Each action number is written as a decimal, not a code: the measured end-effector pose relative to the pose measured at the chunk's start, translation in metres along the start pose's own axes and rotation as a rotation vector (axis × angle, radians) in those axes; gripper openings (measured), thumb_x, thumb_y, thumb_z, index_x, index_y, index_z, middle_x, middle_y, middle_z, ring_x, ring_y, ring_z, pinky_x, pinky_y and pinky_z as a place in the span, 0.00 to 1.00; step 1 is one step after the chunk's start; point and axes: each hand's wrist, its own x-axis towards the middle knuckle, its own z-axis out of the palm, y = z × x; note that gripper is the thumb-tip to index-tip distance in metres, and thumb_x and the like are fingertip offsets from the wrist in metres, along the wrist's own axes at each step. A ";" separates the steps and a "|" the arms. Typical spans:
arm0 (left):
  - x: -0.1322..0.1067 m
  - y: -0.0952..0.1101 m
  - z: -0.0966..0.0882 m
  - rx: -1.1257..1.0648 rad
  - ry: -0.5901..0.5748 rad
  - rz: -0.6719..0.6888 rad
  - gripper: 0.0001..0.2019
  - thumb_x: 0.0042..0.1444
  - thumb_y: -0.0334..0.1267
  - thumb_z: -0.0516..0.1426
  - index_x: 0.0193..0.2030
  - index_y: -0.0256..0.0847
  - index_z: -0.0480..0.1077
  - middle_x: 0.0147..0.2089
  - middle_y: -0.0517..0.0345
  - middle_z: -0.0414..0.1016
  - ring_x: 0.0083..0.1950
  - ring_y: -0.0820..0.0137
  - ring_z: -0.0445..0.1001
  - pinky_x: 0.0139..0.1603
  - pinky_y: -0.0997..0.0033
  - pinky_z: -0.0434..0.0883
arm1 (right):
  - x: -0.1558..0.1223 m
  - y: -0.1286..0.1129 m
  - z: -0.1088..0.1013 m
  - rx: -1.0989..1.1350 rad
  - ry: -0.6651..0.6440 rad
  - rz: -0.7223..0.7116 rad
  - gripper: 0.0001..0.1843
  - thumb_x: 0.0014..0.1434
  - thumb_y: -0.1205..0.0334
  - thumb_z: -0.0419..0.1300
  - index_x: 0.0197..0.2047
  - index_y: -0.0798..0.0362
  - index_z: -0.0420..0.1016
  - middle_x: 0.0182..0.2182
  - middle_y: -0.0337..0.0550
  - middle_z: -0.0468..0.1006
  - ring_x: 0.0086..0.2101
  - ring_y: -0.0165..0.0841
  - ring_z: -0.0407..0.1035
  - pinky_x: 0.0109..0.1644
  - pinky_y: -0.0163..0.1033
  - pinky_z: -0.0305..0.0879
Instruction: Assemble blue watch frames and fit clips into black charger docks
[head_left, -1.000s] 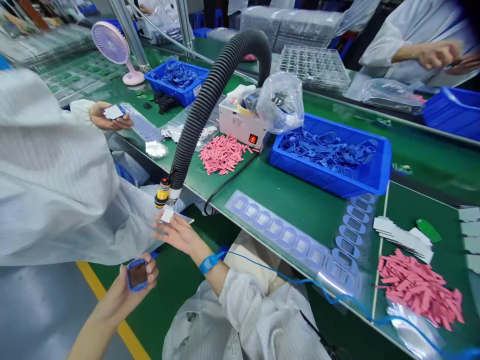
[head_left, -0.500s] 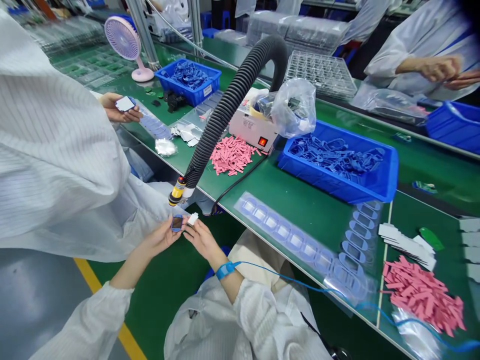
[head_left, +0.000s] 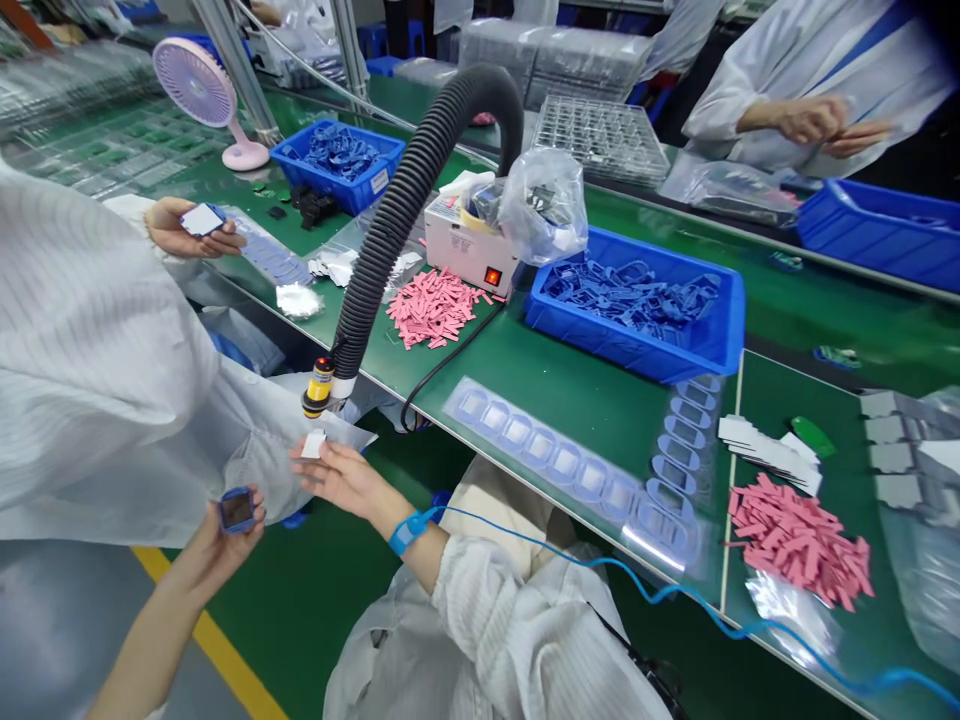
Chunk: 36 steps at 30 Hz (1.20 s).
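My left hand (head_left: 217, 545) grips a small blue-framed part with a dark square face (head_left: 238, 510) by its edges, low over the floor. Between the fingertips of my right hand (head_left: 345, 480) is a small white tabbed piece (head_left: 313, 444), which lies just under the nozzle with a yellow band (head_left: 320, 385) at the end of a black corrugated hose (head_left: 390, 215). A gap separates my two hands. A blue strap (head_left: 407, 532) with a coiling blue cord circles my right wrist.
On the green bench (head_left: 570, 370) lie a clear strip with pale rings (head_left: 540, 450), pink strips (head_left: 799, 540), white pieces (head_left: 769, 455) and a blue bin of blue frames (head_left: 637, 335). A co-worker's hand (head_left: 180, 230) holds a similar part; a pink fan (head_left: 195, 85) stands behind.
My hands have come apart. The left has moved left and down with the blue-framed part; the right keeps the white piece nearer the nozzle. The whole view has shifted slightly.
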 end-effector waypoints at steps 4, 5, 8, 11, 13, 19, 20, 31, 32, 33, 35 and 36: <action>0.013 0.010 0.008 0.039 -0.008 0.048 0.09 0.57 0.37 0.54 0.31 0.37 0.74 0.27 0.58 0.79 0.24 0.71 0.77 0.25 0.77 0.77 | 0.000 -0.008 0.004 -0.004 0.007 -0.029 0.09 0.59 0.62 0.57 0.42 0.54 0.72 0.41 0.43 0.77 0.36 0.26 0.71 0.37 0.31 0.67; 0.017 0.012 0.013 0.050 -0.019 0.058 0.08 0.57 0.36 0.54 0.32 0.38 0.74 0.27 0.59 0.79 0.25 0.71 0.77 0.26 0.77 0.77 | -0.002 -0.008 0.006 -0.014 0.010 -0.022 0.10 0.58 0.61 0.59 0.41 0.55 0.73 0.41 0.44 0.77 0.35 0.27 0.71 0.37 0.31 0.66; 0.030 0.012 0.035 0.084 -0.061 0.074 0.10 0.59 0.32 0.51 0.34 0.38 0.74 0.29 0.60 0.80 0.26 0.73 0.77 0.28 0.80 0.77 | -0.014 -0.005 0.005 -0.048 0.052 0.012 0.14 0.50 0.57 0.65 0.38 0.58 0.74 0.37 0.46 0.77 0.33 0.27 0.71 0.36 0.30 0.65; 0.040 0.002 0.060 0.128 -0.113 0.023 0.12 0.60 0.28 0.48 0.36 0.36 0.73 0.31 0.57 0.80 0.28 0.73 0.78 0.30 0.80 0.77 | -0.042 0.002 0.000 -0.061 0.125 0.012 0.20 0.43 0.53 0.70 0.37 0.57 0.75 0.35 0.42 0.76 0.32 0.25 0.71 0.36 0.30 0.65; 0.041 -0.007 0.074 0.161 -0.147 -0.043 0.11 0.59 0.27 0.49 0.37 0.34 0.73 0.32 0.55 0.80 0.29 0.72 0.79 0.30 0.80 0.77 | -0.069 0.004 -0.003 -0.072 0.153 0.008 0.23 0.40 0.52 0.71 0.37 0.57 0.75 0.34 0.41 0.76 0.32 0.25 0.70 0.37 0.31 0.65; 0.012 -0.031 0.102 0.182 -0.237 -0.144 0.06 0.56 0.30 0.55 0.36 0.35 0.73 0.31 0.56 0.80 0.30 0.71 0.79 0.30 0.80 0.76 | -0.162 -0.016 0.012 -0.118 0.138 0.004 0.24 0.41 0.57 0.71 0.42 0.58 0.75 0.38 0.46 0.77 0.32 0.26 0.72 0.36 0.30 0.64; 0.004 -0.036 0.108 0.179 -0.261 -0.151 0.05 0.52 0.33 0.59 0.35 0.35 0.74 0.31 0.57 0.80 0.31 0.69 0.79 0.30 0.79 0.77 | -0.175 -0.022 0.016 -0.123 0.140 -0.019 0.24 0.41 0.56 0.71 0.42 0.58 0.75 0.38 0.46 0.77 0.32 0.26 0.72 0.36 0.30 0.64; -0.120 -0.109 0.231 0.087 -0.745 -0.203 0.17 0.42 0.50 0.63 0.36 0.41 0.76 0.33 0.57 0.79 0.36 0.69 0.77 0.35 0.76 0.75 | -0.292 -0.117 0.046 -0.180 0.161 -0.712 0.16 0.50 0.52 0.65 0.39 0.47 0.69 0.29 0.39 0.76 0.27 0.27 0.68 0.30 0.32 0.62; -0.129 -0.114 0.241 0.080 -0.798 -0.215 0.16 0.43 0.50 0.63 0.36 0.41 0.76 0.33 0.58 0.79 0.36 0.70 0.77 0.34 0.77 0.74 | -0.300 -0.121 0.045 -0.170 0.162 -0.735 0.15 0.51 0.52 0.64 0.41 0.46 0.69 0.29 0.38 0.76 0.27 0.27 0.67 0.30 0.31 0.62; -0.136 -0.119 0.249 0.070 -0.845 -0.230 0.16 0.44 0.50 0.62 0.36 0.41 0.76 0.33 0.58 0.79 0.35 0.72 0.77 0.34 0.79 0.74 | -0.306 -0.124 0.045 -0.153 0.163 -0.748 0.15 0.52 0.52 0.64 0.42 0.45 0.69 0.29 0.38 0.75 0.27 0.27 0.66 0.30 0.31 0.62; -0.148 -0.129 0.262 0.052 -0.935 -0.254 0.16 0.43 0.48 0.63 0.37 0.42 0.76 0.35 0.60 0.80 0.37 0.73 0.77 0.36 0.79 0.74 | -0.317 -0.127 0.043 -0.117 0.164 -0.769 0.16 0.53 0.51 0.62 0.44 0.45 0.69 0.29 0.38 0.75 0.27 0.27 0.66 0.30 0.31 0.61; -0.153 -0.134 0.268 0.041 -0.972 -0.260 0.15 0.43 0.47 0.64 0.37 0.43 0.76 0.35 0.61 0.80 0.37 0.73 0.77 0.38 0.80 0.74 | -0.321 -0.128 0.043 -0.105 0.163 -0.779 0.16 0.54 0.51 0.62 0.44 0.45 0.69 0.29 0.38 0.75 0.27 0.26 0.66 0.30 0.31 0.61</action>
